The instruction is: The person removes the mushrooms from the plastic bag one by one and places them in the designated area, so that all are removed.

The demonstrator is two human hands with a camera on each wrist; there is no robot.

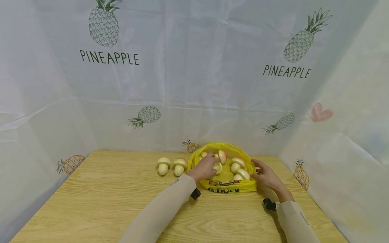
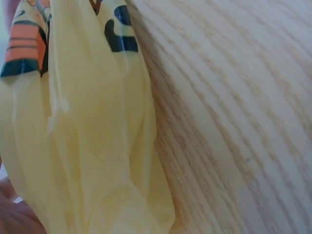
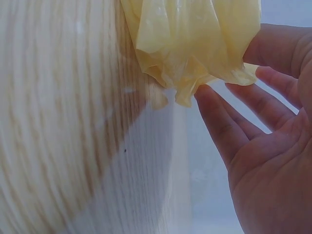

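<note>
A yellow plastic bag [image 1: 231, 186] with printed lettering lies on its side, its mouth spread wide. Several mushroom-shaped toys, among them a toy mushroom [image 1: 237, 164] with a pinkish cap, lie inside it. My left hand [image 1: 204, 167] reaches into the mouth from the left, its fingers curved over a pale toy mushroom [image 1: 217, 167]; the thumb is mostly hidden. The left wrist view is filled by the bag's side [image 2: 92, 131], with part of the hand at the lower left corner. My right hand [image 3: 273, 141] pinches the bag's right rim between thumb and fingers.
Two more toy mushrooms, one on the left [image 1: 163, 166] and one closer to the bag [image 1: 179, 166], stand on the wooden table [image 1: 121, 189]. Behind the table hangs a white sheet [image 1: 194, 67] printed with pineapples.
</note>
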